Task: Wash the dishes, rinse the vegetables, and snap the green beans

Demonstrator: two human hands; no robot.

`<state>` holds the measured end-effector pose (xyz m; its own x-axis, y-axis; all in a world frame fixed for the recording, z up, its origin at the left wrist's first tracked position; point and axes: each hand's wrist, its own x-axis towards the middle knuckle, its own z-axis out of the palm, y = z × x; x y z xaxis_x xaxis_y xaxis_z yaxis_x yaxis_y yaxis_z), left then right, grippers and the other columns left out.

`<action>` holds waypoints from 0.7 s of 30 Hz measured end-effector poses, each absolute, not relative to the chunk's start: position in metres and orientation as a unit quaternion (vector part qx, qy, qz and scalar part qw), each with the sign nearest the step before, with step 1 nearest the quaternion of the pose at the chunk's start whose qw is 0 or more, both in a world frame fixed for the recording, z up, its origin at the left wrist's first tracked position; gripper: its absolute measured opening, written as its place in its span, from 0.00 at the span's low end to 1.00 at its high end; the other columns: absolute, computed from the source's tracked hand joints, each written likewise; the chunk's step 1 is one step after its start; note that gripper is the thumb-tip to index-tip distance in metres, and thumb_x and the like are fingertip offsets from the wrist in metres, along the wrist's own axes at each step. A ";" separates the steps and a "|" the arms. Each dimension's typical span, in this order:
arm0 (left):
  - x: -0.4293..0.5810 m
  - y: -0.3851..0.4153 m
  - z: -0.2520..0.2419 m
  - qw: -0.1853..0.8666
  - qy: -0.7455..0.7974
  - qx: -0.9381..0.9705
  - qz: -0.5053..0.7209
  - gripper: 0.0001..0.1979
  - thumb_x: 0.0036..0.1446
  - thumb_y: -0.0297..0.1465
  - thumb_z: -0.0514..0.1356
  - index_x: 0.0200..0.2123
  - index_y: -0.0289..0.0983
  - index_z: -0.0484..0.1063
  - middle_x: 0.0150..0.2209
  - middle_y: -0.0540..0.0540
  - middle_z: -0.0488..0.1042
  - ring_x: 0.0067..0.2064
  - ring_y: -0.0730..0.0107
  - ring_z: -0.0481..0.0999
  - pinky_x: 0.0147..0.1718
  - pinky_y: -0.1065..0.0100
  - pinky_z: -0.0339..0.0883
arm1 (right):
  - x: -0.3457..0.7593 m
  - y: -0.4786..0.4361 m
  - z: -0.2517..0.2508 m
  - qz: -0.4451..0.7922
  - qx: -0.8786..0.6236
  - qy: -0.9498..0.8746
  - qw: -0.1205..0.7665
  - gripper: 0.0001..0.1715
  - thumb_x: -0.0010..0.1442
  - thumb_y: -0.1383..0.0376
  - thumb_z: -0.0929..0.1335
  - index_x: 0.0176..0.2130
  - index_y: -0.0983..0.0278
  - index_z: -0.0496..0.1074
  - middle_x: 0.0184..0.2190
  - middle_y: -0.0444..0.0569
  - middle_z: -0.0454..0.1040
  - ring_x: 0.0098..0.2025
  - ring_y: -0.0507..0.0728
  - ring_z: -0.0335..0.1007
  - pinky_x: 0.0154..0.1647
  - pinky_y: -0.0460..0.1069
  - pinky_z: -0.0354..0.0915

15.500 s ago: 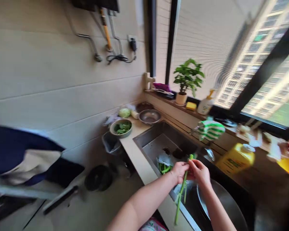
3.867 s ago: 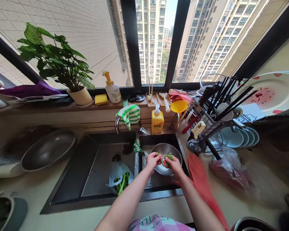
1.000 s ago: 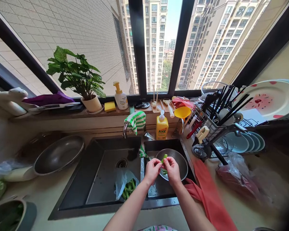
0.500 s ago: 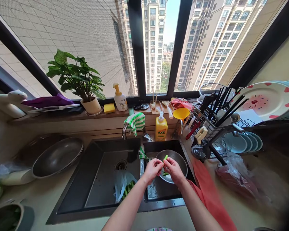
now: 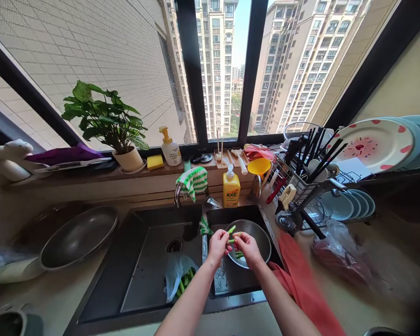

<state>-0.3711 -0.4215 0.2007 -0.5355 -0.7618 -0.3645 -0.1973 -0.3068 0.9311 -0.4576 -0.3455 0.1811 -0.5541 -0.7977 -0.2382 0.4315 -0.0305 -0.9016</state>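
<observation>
Over the small right-hand basin, both my hands are pinched close together. My left hand [image 5: 217,246] grips a piece of green bean [image 5: 232,229], whose end sticks up past the fingertips. Finger and thumb of my right hand [image 5: 247,247] are closed at another short green length between the hands; the fingers partly cover it. Just beneath is a round metal bowl [image 5: 260,232] with several cut green pieces [image 5: 239,255] inside. Down in the left basin, a thin plastic bag [image 5: 174,275] lies with long green beans [image 5: 185,281] showing at its opening.
A striped cloth [image 5: 193,181] hangs over the faucet [image 5: 177,193]. Behind the basin stands a yellow soap bottle [image 5: 231,190]. A dish rack [image 5: 301,186] with chopsticks and plates is on the right, near a red cloth [image 5: 297,275]. A wok [image 5: 79,238] sits at the left.
My hands have drawn slightly apart, and the green bean that was between them now shows as two pieces. The camera view has shifted a little.
</observation>
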 end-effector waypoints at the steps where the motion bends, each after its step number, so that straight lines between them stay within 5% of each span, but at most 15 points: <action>1: -0.372 -0.424 0.201 0.219 -0.547 0.438 -0.679 0.17 0.46 0.45 0.59 0.27 0.37 0.62 0.21 0.55 0.66 0.18 0.79 0.67 0.14 0.78 0.52 | -0.455 -0.346 0.180 -0.707 -0.150 0.544 0.427 0.23 0.38 0.51 0.75 0.28 0.65 0.73 0.20 0.42 0.70 0.21 0.49 0.61 0.23 0.46 0.60; 7: -0.376 -0.429 0.198 0.124 -0.584 0.392 -0.700 0.19 0.41 0.45 0.63 0.26 0.35 0.65 0.21 0.53 0.68 0.17 0.80 0.63 0.16 0.75 0.56 | -0.455 -0.346 0.179 -0.731 -0.045 0.487 0.477 0.26 0.36 0.53 0.76 0.35 0.63 0.75 0.24 0.42 0.73 0.23 0.48 0.63 0.25 0.44 0.61; 17: -0.374 -0.433 0.208 0.088 -0.572 0.391 -0.716 0.23 0.38 0.48 0.64 0.24 0.33 0.66 0.17 0.54 0.64 0.16 0.83 0.59 0.15 0.77 0.45 | -0.458 -0.350 0.175 -0.725 -0.081 0.493 0.474 0.24 0.36 0.51 0.75 0.29 0.66 0.74 0.17 0.40 0.67 0.16 0.45 0.52 0.16 0.43 0.49; 21: -0.374 -0.439 0.214 0.045 -0.591 0.368 -0.717 0.23 0.41 0.49 0.62 0.27 0.34 0.66 0.18 0.55 0.65 0.17 0.80 0.63 0.17 0.75 0.51 | -0.467 -0.349 0.170 -0.718 -0.108 0.510 0.462 0.24 0.39 0.49 0.74 0.29 0.65 0.72 0.15 0.37 0.62 0.16 0.45 0.51 0.16 0.42 0.48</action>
<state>-0.3737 -0.4389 0.2136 -0.7254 -0.4995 -0.4735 -0.3693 -0.2980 0.8802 -0.4670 -0.3491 0.1697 -0.5504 -0.7729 -0.3158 0.5532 -0.0542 -0.8313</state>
